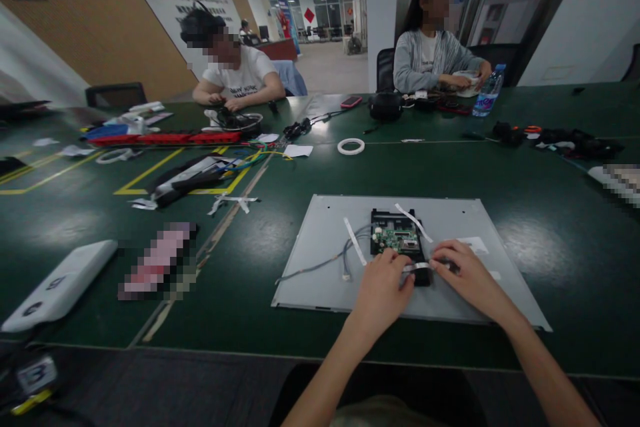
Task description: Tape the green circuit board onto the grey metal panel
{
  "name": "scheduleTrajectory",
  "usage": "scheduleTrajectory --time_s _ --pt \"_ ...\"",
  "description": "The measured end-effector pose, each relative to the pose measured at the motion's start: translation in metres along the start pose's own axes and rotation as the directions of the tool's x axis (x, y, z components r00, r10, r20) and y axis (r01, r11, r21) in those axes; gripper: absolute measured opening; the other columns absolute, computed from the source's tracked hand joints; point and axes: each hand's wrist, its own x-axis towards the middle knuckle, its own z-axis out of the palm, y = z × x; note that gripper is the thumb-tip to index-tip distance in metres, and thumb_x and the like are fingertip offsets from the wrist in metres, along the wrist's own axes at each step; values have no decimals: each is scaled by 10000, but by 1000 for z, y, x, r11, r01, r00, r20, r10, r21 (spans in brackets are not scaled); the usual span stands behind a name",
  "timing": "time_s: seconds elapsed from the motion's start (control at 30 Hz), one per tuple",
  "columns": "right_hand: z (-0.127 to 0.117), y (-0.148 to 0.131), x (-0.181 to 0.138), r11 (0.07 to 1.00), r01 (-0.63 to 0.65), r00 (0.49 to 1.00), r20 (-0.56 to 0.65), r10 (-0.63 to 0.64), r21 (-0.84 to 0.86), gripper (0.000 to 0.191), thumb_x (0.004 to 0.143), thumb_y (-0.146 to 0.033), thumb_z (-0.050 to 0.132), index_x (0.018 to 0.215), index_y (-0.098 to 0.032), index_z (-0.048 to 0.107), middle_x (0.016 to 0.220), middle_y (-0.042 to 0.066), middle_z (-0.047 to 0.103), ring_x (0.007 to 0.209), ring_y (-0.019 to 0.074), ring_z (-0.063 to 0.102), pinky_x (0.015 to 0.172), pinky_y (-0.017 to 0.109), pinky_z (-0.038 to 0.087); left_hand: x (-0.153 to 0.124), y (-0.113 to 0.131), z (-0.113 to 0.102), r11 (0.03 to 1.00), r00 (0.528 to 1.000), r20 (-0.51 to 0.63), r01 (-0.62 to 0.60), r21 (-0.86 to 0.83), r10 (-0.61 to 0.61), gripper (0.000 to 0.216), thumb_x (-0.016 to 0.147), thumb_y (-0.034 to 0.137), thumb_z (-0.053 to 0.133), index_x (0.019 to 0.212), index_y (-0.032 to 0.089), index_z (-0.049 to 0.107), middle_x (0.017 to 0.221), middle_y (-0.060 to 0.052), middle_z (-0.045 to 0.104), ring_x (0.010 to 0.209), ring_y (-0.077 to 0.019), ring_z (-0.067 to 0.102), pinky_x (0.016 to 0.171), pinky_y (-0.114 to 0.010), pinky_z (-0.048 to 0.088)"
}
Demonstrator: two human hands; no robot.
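Note:
A grey metal panel (450,220) lies flat on the green table in front of me. On it sits a green circuit board (396,238) in a black frame, with grey wires (325,263) running off to the left and white tape strips (355,241) across it. My left hand (383,287) and my right hand (463,273) both pinch the ends of a short whitish strip (419,267) at the board's near edge.
A roll of white tape (351,145) lies further back. A white device (63,283) rests at the left near edge. Two people sit at the far side with cables, a red phone (351,101) and a water bottle (487,93). Yellow floor-style lines mark the table's left part.

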Motion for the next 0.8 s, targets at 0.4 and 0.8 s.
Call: scheduleTrajectory --time_s 0.4,0.8 --pt "2 3 -1 1000 -21 999 32 21 -6 181 845 -338 519 895 -222 650 1033 60 561 1018 209 505 925 386 391 1 10 13 999 999 -34 43 12 -43 243 864 263 493 1104 237 527 1062 -53 519 1034 -233 513 811 -353 404" --pt "8 0 2 997 -51 999 -5 51 -52 183 827 -375 543 827 -215 632 1038 69 549 1011 224 499 915 401 377 1 9 16 992 992 -75 98 -78 -103 139 866 261 500 991 228 551 1012 -33 539 990 -213 513 800 -335 388"
